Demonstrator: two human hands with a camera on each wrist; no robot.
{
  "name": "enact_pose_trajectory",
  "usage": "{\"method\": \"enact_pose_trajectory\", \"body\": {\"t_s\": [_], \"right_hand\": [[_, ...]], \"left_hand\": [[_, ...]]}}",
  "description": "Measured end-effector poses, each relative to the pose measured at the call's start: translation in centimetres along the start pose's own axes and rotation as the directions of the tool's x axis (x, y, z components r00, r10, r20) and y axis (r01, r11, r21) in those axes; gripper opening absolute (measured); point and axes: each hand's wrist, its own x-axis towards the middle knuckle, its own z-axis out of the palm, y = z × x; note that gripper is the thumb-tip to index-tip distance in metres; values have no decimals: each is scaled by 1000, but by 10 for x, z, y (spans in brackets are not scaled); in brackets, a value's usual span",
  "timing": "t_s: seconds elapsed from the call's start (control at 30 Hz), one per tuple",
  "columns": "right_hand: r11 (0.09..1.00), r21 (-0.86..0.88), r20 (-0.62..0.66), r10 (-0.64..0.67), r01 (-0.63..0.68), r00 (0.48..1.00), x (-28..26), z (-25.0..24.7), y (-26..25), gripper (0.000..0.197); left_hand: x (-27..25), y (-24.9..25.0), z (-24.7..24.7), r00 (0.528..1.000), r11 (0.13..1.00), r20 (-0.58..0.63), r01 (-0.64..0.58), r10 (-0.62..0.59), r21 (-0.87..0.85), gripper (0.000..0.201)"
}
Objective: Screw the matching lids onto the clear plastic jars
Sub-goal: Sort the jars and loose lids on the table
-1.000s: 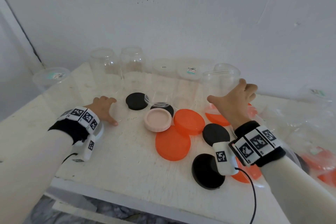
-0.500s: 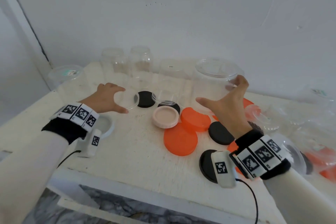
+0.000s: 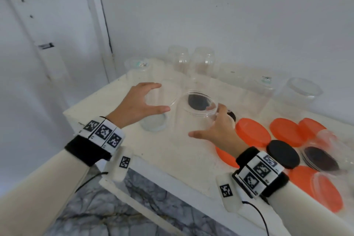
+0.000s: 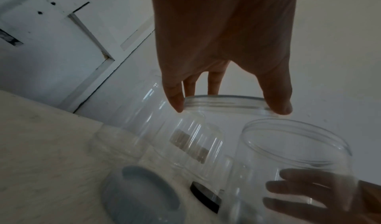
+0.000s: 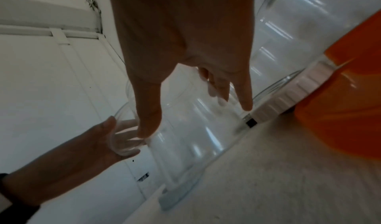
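Note:
My right hand [image 3: 206,120] grips a wide clear plastic jar [image 3: 197,115] by its side, thumb in front and fingers behind, with the mouth open on top. In the left wrist view the same jar [image 4: 294,146] shows the right fingers through its wall. My left hand [image 3: 161,97] pinches a clear threaded lid [image 3: 170,92] by the rim, held just left of the jar's mouth and apart from it. The left wrist view shows this lid [image 4: 224,103] between thumb and fingers. Whether the jar's base rests on the table I cannot tell.
Another clear lid [image 3: 153,122] lies under my left hand. Orange lids [image 3: 252,134] and a black lid [image 3: 283,156] lie to the right. Several clear jars [image 3: 204,61] stand along the back wall, and one lidded jar [image 3: 298,94] at the right. The table edge [image 3: 153,184] is close.
My right hand has carried the clear jar from the back right to the table's front left. My left hand has lifted the clear lid and brought it beside the jar's mouth.

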Motion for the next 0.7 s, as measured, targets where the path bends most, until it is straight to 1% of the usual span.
{"method": "enact_pose_trajectory", "body": {"t_s": [0.17,0.27,0.33,0.4,0.5,0.63,0.7], "right_hand": [[999,30,109,-38,35,993,7,16,9,100],[998,40,143,-52,47,988,7,18,14,104],[996,84,176,-38,23,984,5,17,14,106],[991,132,194,-16,-10,981,4,15,16,102],[989,145,183,0,-27,983,5,12,16,91],[989,144,168,-6,-19,986,2,12,16,88],[989,149,161,-11,-13,987,1,12,16,88]], "left_hand": [[-14,-13,-2,1000,1000,6,-23,23,8,94],[-18,-14,-1,998,998,21,-54,54,19,94],[-19,-10,1,997,997,11,-75,75,-6,94],[-19,-6,4,994,994,11,-104,105,-27,93],[-17,2,9,984,987,78,-161,160,8,91],[-11,14,23,954,967,171,-253,245,26,91],[-6,20,30,942,955,201,-287,269,68,93]]}}
